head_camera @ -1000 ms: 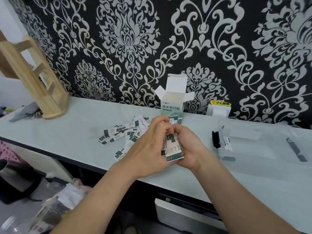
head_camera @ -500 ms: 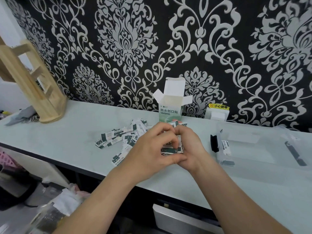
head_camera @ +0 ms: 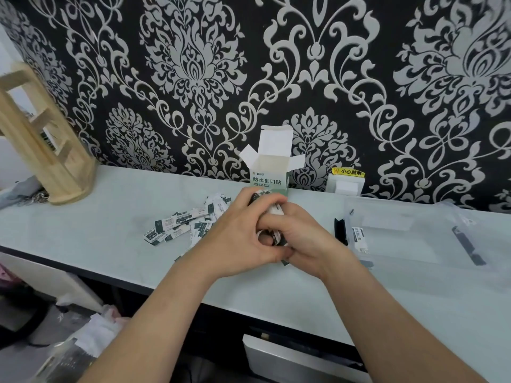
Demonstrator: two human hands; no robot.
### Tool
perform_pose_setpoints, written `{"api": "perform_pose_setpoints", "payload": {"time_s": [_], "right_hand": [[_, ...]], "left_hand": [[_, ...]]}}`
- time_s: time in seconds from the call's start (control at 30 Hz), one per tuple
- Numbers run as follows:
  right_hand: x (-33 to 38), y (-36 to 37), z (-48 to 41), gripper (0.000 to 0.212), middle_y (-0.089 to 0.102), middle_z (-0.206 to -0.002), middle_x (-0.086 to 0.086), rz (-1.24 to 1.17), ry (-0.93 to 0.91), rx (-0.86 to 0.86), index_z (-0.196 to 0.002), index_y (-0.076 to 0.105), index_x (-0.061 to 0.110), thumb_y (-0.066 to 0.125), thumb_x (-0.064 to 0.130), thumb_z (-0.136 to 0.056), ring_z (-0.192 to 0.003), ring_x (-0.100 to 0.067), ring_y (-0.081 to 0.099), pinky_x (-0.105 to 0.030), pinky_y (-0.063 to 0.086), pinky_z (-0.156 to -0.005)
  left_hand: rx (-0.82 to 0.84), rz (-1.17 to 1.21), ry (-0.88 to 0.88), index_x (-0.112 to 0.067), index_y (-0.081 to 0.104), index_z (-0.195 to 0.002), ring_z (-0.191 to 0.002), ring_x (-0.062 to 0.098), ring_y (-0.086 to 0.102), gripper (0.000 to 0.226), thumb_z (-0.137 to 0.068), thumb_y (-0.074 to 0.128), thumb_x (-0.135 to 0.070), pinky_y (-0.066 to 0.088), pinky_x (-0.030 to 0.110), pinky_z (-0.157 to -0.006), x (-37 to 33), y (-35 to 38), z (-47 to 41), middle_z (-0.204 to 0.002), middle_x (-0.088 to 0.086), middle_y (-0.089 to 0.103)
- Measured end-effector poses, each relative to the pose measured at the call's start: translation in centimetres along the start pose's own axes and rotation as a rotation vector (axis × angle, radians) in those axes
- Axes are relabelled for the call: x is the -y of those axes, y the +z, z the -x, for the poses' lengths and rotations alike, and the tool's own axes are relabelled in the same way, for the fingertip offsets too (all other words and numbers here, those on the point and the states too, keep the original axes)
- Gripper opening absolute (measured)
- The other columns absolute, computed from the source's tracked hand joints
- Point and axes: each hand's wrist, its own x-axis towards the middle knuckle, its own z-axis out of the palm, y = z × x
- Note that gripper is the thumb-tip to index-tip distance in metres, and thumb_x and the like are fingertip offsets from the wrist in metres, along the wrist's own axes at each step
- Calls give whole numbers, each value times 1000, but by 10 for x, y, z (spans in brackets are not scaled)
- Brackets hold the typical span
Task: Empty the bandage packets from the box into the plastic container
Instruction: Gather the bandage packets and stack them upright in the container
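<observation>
Even, soft indoor light — faint shadows, wide-angle bending at edges, focus fairly sharp.

The box [head_camera: 269,178] stands upright at the rear of the table [head_camera: 110,230], against the wall [head_camera: 193,78], near the table's middle. The loose packets [head_camera: 182,225] lie scattered on the table, to the left of the box and in front of it. The left hand [head_camera: 240,239] and right hand [head_camera: 301,239] meet directly in front of the box, above the table, gripping a bundle of packets [head_camera: 273,236] between them. The plastic container [head_camera: 414,244] sits on the table to the right of the hands, apart from them. A single packet [head_camera: 359,240] sits at the container's left end. A wall socket [head_camera: 345,183] is on the wall behind the table, between box and container. A wooden rack [head_camera: 47,150] stands at the table's far left.
</observation>
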Motion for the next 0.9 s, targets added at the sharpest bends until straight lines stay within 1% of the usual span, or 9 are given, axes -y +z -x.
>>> {"api": "perform_pose_setpoints", "payload": {"time_s": [0.2, 0.33, 0.47, 0.57, 0.63, 0.67, 0.73, 0.8, 0.9], "right_hand": [[0, 3, 0, 49, 52, -75, -4, 134, -67, -50, -121, 50, 17, 46, -9, -79, -60, -14, 47, -28, 36, -52], [5, -3, 5, 19, 52, -75, -10, 217, -18, 57, -89, 59, 8, 50, -1, -75, -69, -20, 51, -32, 39, -64], [9, -4, 10, 20, 46, -56, 0, 324, 44, -16, -69, 52, 14, 47, -3, -80, -52, -12, 46, -22, 37, -46], [12, -4, 10, 25, 50, -48, 14, 500, -123, -127, -66, 55, 17, 49, -1, -82, -47, -4, 46, -19, 37, -45], [13, -6, 9, 12, 60, -57, 9, 669, -257, -179, -74, 62, 14, 55, 7, -79, -52, -8, 51, -26, 41, -50], [14, -6, 9, 8, 59, -60, 6, 736, -300, -206, -75, 62, 13, 56, 9, -78, -53, -11, 49, -28, 39, -51], [14, -3, 10, 7, 55, -60, 5, 822, -354, -259, -75, 60, 15, 57, 10, -78, -52, -12, 47, -24, 36, -49], [14, 2, 12, 6, 61, -67, 3, 902, -374, -288, -82, 61, 19, 58, 15, -78, -58, -16, 55, -24, 41, -51], [16, 4, 17, 18, 66, -79, 0, 947, -345, -315, -96, 58, 21, 61, 22, -78, -70, -24, 60, -30, 46, -57]], "left_hand": [[-82, 137, 8, -40, 42, -120, -88, -2, 49, 81, -55, 83, -15, 45, 11, -73, -3, 4, -2, -122, -15, 37], [-150, 86, -60, -37, 40, -115, -92, -3, 48, 75, -54, 81, -23, 48, 23, -73, 2, -1, -2, -114, -19, 34], [-109, -18, 75, -36, 43, -111, -97, 3, 47, 71, -52, 81, -30, 42, 18, -75, -5, 2, 0, -117, -17, 33], [25, 279, 1, -43, 48, -114, -112, 10, 53, 68, -56, 82, -29, 47, 23, -94, -10, -12, 1, -120, -15, 43], [69, 624, -26, -41, 54, -117, -116, 18, 56, 54, -70, 77, -32, 48, 33, -98, -8, -23, -1, -118, -7, 54], [14, 742, -38, -36, 56, -116, -113, 20, 58, 42, -77, 71, -35, 50, 36, -94, -8, -24, -2, -114, -1, 58], [-167, 708, -71, -28, 62, -105, -89, 15, 62, 24, -85, 60, -41, 51, 33, -78, -10, -20, -7, -95, 1, 62], [-269, 529, -97, -25, 64, -91, -69, 11, 56, 25, -86, 54, -48, 45, 32, -66, -13, -11, -11, -76, -4, 61], [-293, 486, -153, -20, 62, -79, -50, 15, 49, 27, -88, 48, -42, 38, 31, -49, -14, -7, -15, -61, -1, 55]]}}
